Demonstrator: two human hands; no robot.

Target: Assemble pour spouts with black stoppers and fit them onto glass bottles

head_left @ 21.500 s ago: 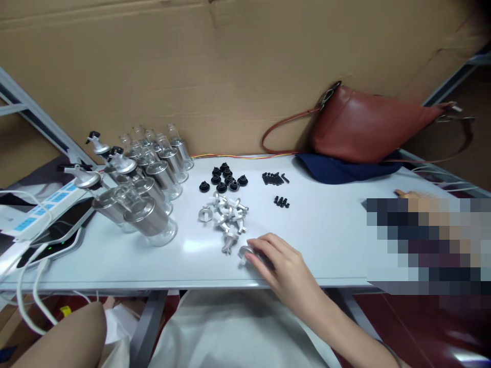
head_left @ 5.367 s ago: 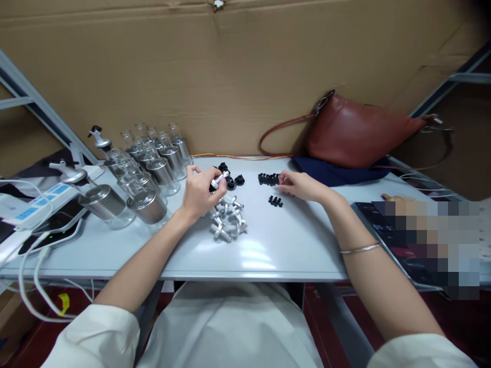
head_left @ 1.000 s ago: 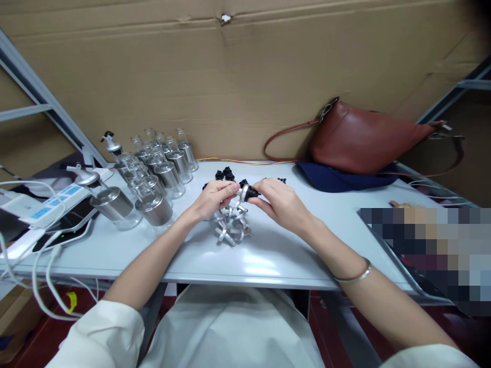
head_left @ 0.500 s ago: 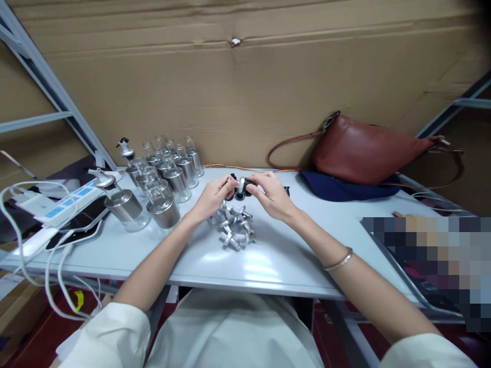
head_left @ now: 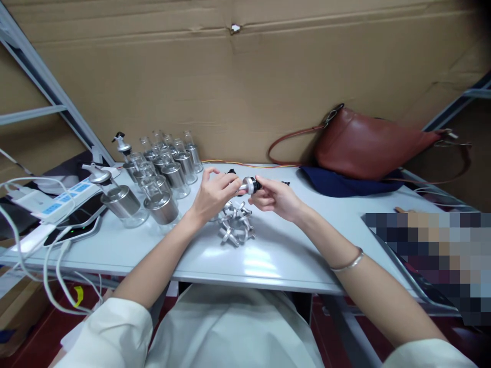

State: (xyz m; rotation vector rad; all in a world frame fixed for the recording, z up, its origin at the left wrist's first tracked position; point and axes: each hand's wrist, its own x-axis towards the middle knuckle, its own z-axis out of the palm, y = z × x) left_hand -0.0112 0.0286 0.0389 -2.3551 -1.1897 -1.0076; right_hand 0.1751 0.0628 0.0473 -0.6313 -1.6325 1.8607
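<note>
A silver pour spout with a black stopper [head_left: 250,185] is held sideways between my two hands above the table. My left hand [head_left: 217,193] pinches its thin silver nozzle, with the index finger raised. The fingers of my right hand [head_left: 276,197] are closed around the black end. Just below them lies a loose ring of several silver spout pieces [head_left: 235,225]. Small black parts [head_left: 231,172] show partly behind my hands, mostly hidden.
Several glass bottles with steel sleeves [head_left: 163,207] stand at the left, two with spouts fitted. Beside them are a power strip [head_left: 71,199] and white cables. A brown bag [head_left: 368,145] rests on dark blue cloth [head_left: 345,185] at the back right. Cardboard [head_left: 245,92] walls the rear.
My hands have turned the spout so its silver nozzle points left and its black end right. My left index finger has lifted. The view has shifted slightly.
</note>
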